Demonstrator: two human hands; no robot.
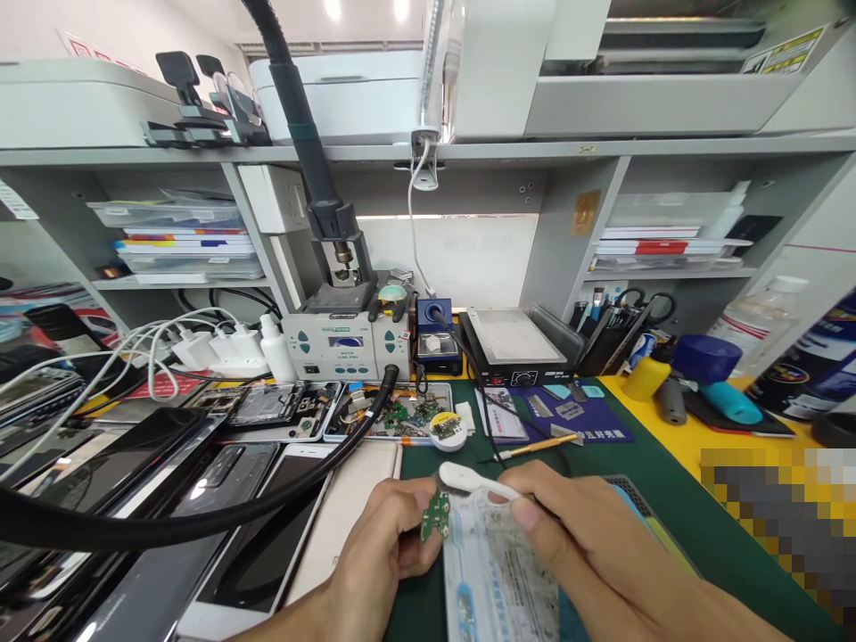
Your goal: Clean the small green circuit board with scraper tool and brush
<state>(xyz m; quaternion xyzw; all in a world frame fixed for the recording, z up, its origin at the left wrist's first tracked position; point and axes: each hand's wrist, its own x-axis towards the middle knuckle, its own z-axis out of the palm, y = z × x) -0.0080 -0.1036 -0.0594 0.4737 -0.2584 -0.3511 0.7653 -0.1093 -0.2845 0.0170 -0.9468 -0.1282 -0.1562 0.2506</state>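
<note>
Between the thumb and fingers of my left hand [391, 535] is a small green circuit board [436, 515], tilted upright with solder points showing. My right hand [568, 526] pinches the handle of a white toothbrush [478, 480]. The brush's dark bristles rest against or just at the board's upper edge; exact contact is hard to make out. Below both hands lies a pale blue, stained repair pad [498, 571] on the green work mat [415, 464]. Part of the pad is hidden by my right hand.
Several phones [260, 535] lie to the left under a thick black hose [220, 530]. Ahead are a tray of small boards [415, 410], a round tin [448, 432], a soldering iron [535, 446], a rework station [348, 343] and a hot plate [514, 343]. Bottles [646, 374] stand at right.
</note>
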